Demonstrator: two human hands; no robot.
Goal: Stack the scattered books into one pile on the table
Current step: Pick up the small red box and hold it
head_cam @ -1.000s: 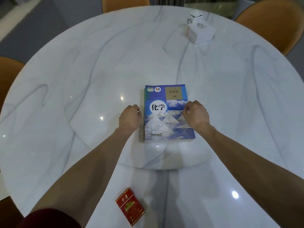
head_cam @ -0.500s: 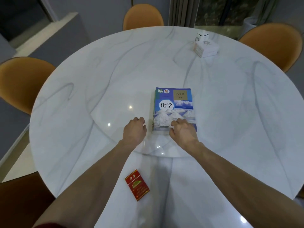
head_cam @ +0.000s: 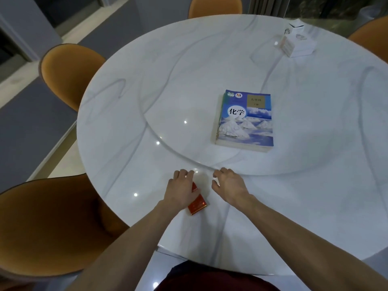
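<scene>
One book pile (head_cam: 245, 120); two hands (head_cam: 182, 189) (head_cam: 228, 185), fingers loosely spread, holding nothing.

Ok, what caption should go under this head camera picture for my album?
Books stacked in one pile on the marble table, both hands empty near a red pack.

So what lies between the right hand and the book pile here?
Nothing does: in the head view, only bare marble table with the curved edge of its raised centre disc separates the right hand from the book pile.
</scene>
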